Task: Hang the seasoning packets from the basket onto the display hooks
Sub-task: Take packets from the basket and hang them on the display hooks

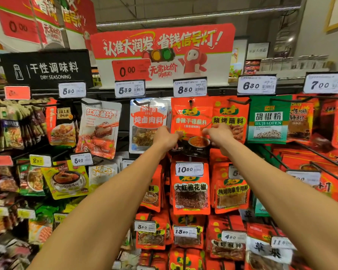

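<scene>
1. Red seasoning packet (191, 121) hangs directly under the 8.50 price tag (190, 88).
2. Left hand (165, 137) and right hand (219, 135) pinch its side edges.
3. Looks light, floppy, slick; handle near the top hole.

A supermarket aisle: hanging seasoning packets (190, 125) on hooks below a black "DRY SEASONING" sign (47, 70), price tags (190, 88) clipped beside it, red promotional board (162, 53) to its right.
</scene>
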Motion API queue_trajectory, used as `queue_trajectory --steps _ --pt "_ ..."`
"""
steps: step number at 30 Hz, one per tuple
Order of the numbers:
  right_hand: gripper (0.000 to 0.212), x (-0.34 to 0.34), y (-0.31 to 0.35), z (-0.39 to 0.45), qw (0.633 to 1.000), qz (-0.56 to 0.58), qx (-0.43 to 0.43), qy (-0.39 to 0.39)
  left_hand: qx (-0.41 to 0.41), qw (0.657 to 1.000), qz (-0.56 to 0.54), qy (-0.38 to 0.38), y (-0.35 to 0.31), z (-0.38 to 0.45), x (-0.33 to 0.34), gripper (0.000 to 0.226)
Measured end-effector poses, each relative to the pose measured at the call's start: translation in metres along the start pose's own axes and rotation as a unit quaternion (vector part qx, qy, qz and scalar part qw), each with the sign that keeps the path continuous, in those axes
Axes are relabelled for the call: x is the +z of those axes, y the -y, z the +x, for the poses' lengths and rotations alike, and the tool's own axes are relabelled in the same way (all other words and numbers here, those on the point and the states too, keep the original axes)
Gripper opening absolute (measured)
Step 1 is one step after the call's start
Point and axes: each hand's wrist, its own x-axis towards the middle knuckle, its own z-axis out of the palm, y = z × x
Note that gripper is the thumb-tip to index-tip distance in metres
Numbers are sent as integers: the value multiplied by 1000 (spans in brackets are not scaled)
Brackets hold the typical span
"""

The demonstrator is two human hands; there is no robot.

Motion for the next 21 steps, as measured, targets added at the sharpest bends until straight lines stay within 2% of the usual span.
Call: queue_trajectory --steps 2,4,7,10,15,21 --pt "37 -9 2 -14 999 -21 -32 -27 26 1000 5 -12 0 -11 -11 22" --pt "35 -20 3 -32 996 4 -70 -61 41 999 -9 -28 -2 -24 -21 39" --pt "11 -42 -1 -65 987 137 -80 8 27 995 -91 9 -1 -51 -35 18" --pt "16 -69 -16 -95 976 187 -84 67 -2 982 -175 74 5 -84 -47 19" --pt "22 -97 -76 -132 970 217 -46 101 -54 967 -238 73 33 -139 -35 21" --pt "23 -89 -195 -167 959 206 87 174 -181 954 -232 63 103 -205 26 20"
